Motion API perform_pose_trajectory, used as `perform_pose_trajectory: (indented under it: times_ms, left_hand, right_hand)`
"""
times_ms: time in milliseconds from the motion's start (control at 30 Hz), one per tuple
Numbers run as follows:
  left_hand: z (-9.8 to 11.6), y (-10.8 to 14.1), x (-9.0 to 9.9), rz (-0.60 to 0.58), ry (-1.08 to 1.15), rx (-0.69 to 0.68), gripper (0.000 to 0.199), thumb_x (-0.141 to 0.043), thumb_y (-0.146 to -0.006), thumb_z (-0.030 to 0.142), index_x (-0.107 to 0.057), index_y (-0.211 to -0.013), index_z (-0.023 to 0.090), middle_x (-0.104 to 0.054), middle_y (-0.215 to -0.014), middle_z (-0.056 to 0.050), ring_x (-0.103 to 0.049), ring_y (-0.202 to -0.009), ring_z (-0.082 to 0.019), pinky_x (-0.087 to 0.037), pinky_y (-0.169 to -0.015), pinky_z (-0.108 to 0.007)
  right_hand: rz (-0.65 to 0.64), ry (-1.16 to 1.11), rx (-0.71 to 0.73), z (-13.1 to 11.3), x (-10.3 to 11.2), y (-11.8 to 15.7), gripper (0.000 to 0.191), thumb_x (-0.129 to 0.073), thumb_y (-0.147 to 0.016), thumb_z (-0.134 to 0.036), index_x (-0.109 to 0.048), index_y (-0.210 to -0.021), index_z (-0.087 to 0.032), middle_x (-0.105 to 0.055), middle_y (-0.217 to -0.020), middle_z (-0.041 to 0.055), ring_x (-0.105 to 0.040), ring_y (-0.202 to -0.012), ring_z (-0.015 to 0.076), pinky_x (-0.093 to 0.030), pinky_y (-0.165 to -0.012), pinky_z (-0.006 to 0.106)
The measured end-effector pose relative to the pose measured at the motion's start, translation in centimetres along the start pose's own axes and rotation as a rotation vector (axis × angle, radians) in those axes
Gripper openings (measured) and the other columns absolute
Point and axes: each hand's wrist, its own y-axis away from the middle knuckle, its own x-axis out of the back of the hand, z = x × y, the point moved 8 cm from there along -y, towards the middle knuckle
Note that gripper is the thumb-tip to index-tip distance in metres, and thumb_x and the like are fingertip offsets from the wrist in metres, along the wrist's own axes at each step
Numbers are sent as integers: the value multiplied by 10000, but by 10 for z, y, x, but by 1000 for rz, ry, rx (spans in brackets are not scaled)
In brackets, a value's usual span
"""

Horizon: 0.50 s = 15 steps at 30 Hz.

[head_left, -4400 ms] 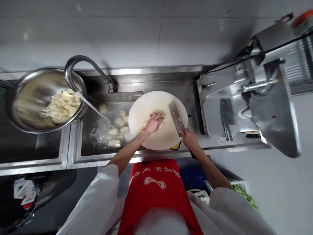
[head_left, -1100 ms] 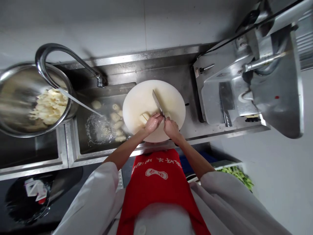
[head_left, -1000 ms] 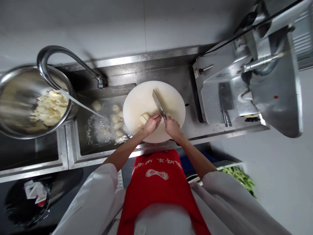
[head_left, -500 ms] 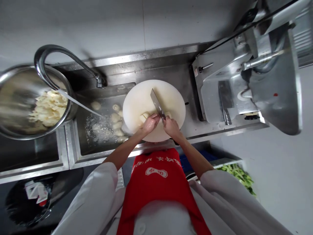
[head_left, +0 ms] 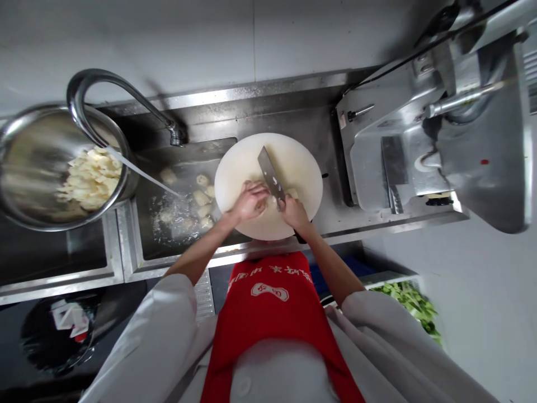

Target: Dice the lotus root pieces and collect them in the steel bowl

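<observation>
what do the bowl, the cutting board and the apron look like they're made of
Bowl: polished metal, likely stainless steel, going by its bright rim and mirror-like streaks.
Cutting board: probably plastic, smooth and off-white, with no wood grain showing.
Apron: apparently fabric, matte red with white print, draping softly; fibre type can't be told.

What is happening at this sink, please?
A person in a red apron works at a white cutting board. The right hand grips a cleaver, its blade over the cutting board. The left hand rests beside the blade, over pale pieces it mostly hides. At the left, water runs from the faucet into a basin with pale, peeled-looking chunks; a metal bowl holds cut pieces.
</observation>
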Motion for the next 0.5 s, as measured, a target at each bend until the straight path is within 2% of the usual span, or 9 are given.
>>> perform_pose_trajectory:
  times_ms: [100, 167, 233, 333, 400, 500]
  left_hand:
    - [-21, 26, 18, -138, -2, -13, 545, -623, -789, 221, -514, -1321, 263, -555, -1298, -78, -464, -1234, -291, -300, -1051, -481]
    - [-32, 44, 18, -121, -5, 63, 539, -622, -805, 235, -503, -1330, 253, -546, -1307, -89, -474, -1215, -287, -316, -1035, -461]
    - [-35, 61, 13, 1, -2, 188, 499, -625, -829, 277, -511, -1312, 224, -544, -1296, -105, -479, -1191, -283, -345, -1012, -440]
    - [-26, 80, -2, 220, 28, 330, 492, -664, -826, 360, -532, -1272, 201, -553, -1245, -114, -490, -1155, -280, -383, -984, -425]
    - [-18, 90, -7, 372, 59, 372, 465, -674, -824, 385, -554, -1232, 195, -562, -1193, -113, -496, -1139, -269, -398, -985, -420]
    - [-15, 98, -5, 565, 113, 376, 293, -627, -868, 346, -606, -1116, 192, -568, -1106, -103, -517, -1084, -232, -435, -960, -389]
  right_hand:
    - [75, 29, -9, 7, 17, 10, 342, -281, -1008, -326, -515, -1150, -120, -666, -1006, 169, -643, -961, 276, -444, -813, 322]
    - [109, 49, -26, 5, 21, 20, 360, -250, -1015, -322, -498, -1172, -114, -670, -971, 163, -649, -930, 265, -441, -804, 316]
    - [100, 68, -13, -4, 18, 29, 359, -244, -1019, -325, -491, -1178, -118, -674, -942, 152, -655, -903, 253, -441, -785, 307]
    - [50, 102, 45, -20, 9, 40, 341, -252, -1020, -325, -501, -1156, -136, -680, -923, 141, -663, -877, 245, -442, -756, 301]
    - [21, 130, 67, -26, 5, 47, 338, -247, -1020, -316, -508, -1144, -141, -683, -920, 143, -667, -873, 245, -443, -751, 302]
    - [5, 173, 83, -29, 1, 56, 346, -243, -1019, -320, -511, -1144, -140, -684, -896, 144, -673, -854, 250, -450, -737, 303]
